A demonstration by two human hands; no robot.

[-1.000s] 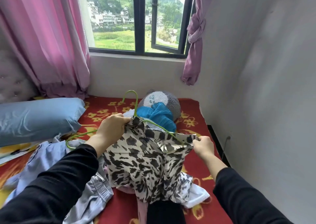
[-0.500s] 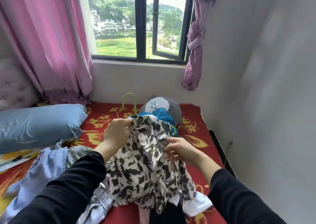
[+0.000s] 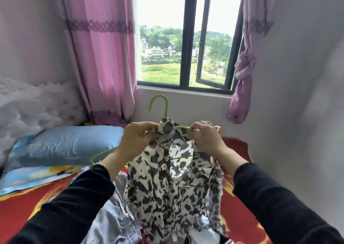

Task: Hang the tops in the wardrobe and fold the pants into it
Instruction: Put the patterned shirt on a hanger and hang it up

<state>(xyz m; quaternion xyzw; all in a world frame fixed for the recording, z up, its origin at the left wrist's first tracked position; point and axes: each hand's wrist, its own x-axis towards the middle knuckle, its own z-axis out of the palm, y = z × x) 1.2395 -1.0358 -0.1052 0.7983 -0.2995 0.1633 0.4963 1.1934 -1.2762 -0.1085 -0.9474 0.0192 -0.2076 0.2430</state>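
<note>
While my left hand (image 3: 138, 138) pinches one collar side of the black-and-white patterned shirt (image 3: 173, 188) and my right hand (image 3: 205, 139) grips the other, I see it draped on the green hanger (image 3: 166, 108), held up over the red bedspread (image 3: 28, 206) beside a crumpled grey-blue garment (image 3: 111, 223).

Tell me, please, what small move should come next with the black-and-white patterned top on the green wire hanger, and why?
Probably the left hand should pull the black-and-white patterned top out over the bare end of the green wire hanger. It and the right hand pinch the collar by the hook, while that end pokes out uncovered beside the left wrist.
</note>
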